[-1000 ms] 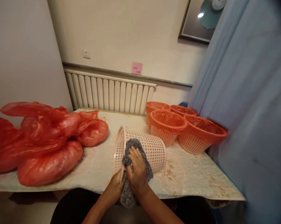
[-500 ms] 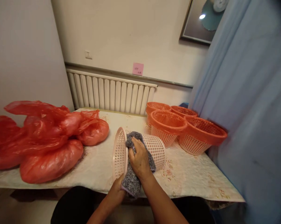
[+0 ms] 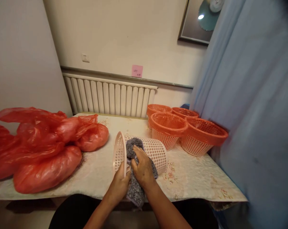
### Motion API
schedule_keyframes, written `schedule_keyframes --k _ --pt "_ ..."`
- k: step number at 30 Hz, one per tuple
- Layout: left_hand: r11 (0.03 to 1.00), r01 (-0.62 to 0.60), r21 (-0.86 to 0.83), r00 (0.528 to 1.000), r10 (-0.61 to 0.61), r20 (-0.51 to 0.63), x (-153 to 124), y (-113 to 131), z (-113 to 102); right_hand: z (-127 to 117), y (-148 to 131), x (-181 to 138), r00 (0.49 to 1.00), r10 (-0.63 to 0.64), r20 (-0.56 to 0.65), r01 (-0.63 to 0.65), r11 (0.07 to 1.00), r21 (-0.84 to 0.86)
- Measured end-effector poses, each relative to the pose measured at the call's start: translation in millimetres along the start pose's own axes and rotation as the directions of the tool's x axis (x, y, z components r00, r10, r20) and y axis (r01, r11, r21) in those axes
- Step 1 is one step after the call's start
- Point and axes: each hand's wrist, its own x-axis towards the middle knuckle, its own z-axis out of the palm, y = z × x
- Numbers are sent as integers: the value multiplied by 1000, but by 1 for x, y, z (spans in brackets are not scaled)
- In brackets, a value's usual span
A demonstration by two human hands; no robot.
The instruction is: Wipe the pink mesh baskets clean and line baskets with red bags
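A pale pink perforated plastic basket (image 3: 157,153) lies on its side in front of me, its wide mouth facing left. My left hand (image 3: 121,182) grips the near part of its rim, thumb on the inside and fingers outside. A fuzzy dark grey cloth (image 3: 136,190) is draped over the basket's side. My right hand (image 3: 142,166) presses this cloth against the basket wall just right of the rim, its fingers bent over the fabric. One end of the cloth hangs down past the table edge between my wrists.
Several similar baskets lined with red plastic bags (image 3: 169,125) stand upright at the back right. Bulging red plastic bags (image 3: 48,168) lie on the left. A floral cloth covers the table (image 3: 194,181). A blue curtain (image 3: 251,105) hangs at right; a radiator (image 3: 108,95) is behind.
My left hand has moved up along the rim, its thumb now over the edge. The basket has shifted slightly, and my right hand with the cloth sits a little lower. The view has turned slightly right.
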Motion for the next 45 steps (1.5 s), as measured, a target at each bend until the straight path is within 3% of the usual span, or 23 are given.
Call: schedule_keyframes --k 7,12,16,20,22,26,29,32,36,41,45 --pt "996 66 62 995 -70 77 0 -4 -5 -14 65 10 978 206 -11 -206 971 -122" --pt "994 8 106 998 -15 67 -2 -14 -5 -39 116 1 898 391 -203 -419 900 -121" --pt "993 27 116 996 -37 84 -3 -23 -10 -41 118 -20 809 478 -342 -535 840 -89" --pt "993 5 117 997 -14 71 -1 -29 -13 -13 95 -58 762 472 -444 -548 835 -52" --pt "994 -9 113 996 -1 90 1 -31 -13 8 82 -79 783 436 -443 -508 860 -51" --pt "991 -29 128 995 17 101 4 -35 -13 35 55 -102 908 210 -362 -256 963 -85" --pt "997 -20 68 989 9 146 3 -35 -15 34 29 -90 973 53 -225 -65 997 -45" --pt "999 -35 35 984 28 178 -1 -35 -17 27 4 -62 989 -47 -140 51 998 23" --pt "997 -69 33 983 62 172 -9 -37 -20 24 -12 -21 989 -72 -125 77 997 31" --pt "998 -60 0 973 58 223 -14 -44 -23 20 -11 24 999 16 -48 -17 1000 -11" --pt "993 -93 70 980 78 184 -16 -54 -22 18 -10 39 997 78 -9 -78 997 -28"
